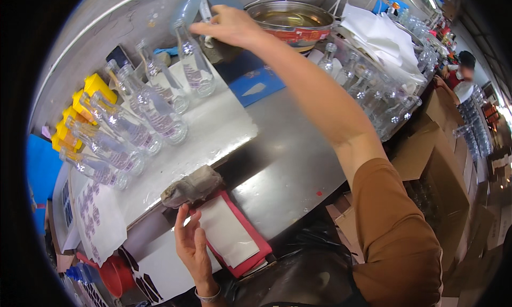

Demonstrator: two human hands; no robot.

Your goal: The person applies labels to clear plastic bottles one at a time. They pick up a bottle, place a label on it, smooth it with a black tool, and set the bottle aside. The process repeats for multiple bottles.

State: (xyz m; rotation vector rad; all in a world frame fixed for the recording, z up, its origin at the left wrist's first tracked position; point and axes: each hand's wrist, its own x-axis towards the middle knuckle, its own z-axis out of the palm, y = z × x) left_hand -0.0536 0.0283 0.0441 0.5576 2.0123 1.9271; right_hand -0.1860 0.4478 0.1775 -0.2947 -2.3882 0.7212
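My right hand (230, 27) reaches far across the bench with its fingers apart. Its thumb is close to the neck of a clear glass bottle (196, 70) with purple print; whether they touch I cannot tell. More clear bottles (159, 112) with the same print stand in rows to the left on a white work surface (213, 131). My left hand (193, 248) is low and near me, fingers extended and holding nothing. Just beyond its fingertips lies a grey cloth-wrapped block (192, 186), beside a red pad (261, 242) topped with cream paper (226, 231).
A metal basin (288, 14) of liquid stands at the back. Unprinted bottles (368, 91) and white sheets (378, 35) crowd the right. Yellow containers (100, 87) line the left. A purple-printed sheet (98, 221) hangs over the left edge. Cardboard boxes (434, 147) and another person (465, 75) are right.
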